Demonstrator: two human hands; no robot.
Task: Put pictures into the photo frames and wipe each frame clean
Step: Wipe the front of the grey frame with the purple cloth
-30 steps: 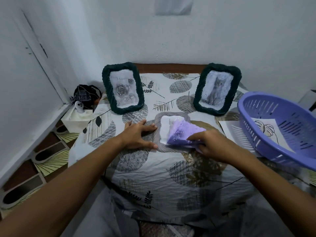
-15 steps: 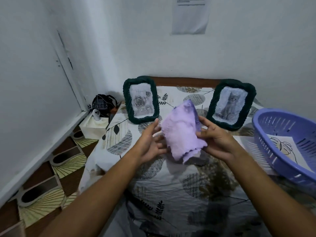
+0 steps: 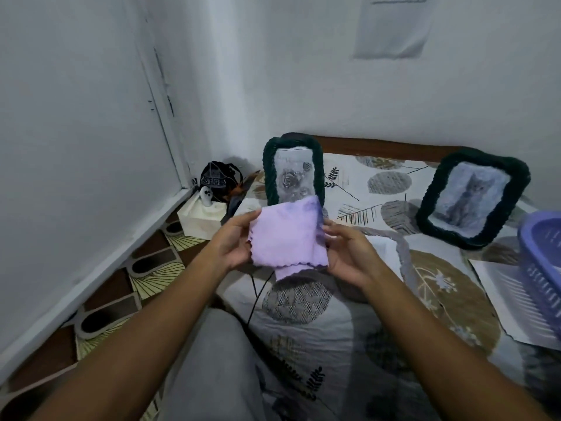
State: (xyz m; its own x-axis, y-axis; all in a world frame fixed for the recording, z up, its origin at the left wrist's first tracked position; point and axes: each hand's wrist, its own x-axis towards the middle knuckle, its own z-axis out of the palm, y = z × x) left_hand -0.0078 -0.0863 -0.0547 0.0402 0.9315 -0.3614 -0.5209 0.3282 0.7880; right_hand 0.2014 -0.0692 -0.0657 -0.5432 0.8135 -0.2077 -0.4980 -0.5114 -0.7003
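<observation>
Lifted off the grey frame (image 3: 403, 253), the soft scallop-edged lilac cloth (image 3: 287, 235) hangs folded, gripped between left hand (image 3: 233, 238) and right hand (image 3: 349, 253).

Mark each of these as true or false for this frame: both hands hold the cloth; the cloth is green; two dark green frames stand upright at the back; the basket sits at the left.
1. Both hands hold the cloth. True: the left hand and right hand grip the purple cloth.
2. The cloth is green. False: it is light purple.
3. Two dark green frames stand upright. True: the rose frame and the cat frame.
4. The basket sits at the left. False: the purple basket is at the right edge.
</observation>
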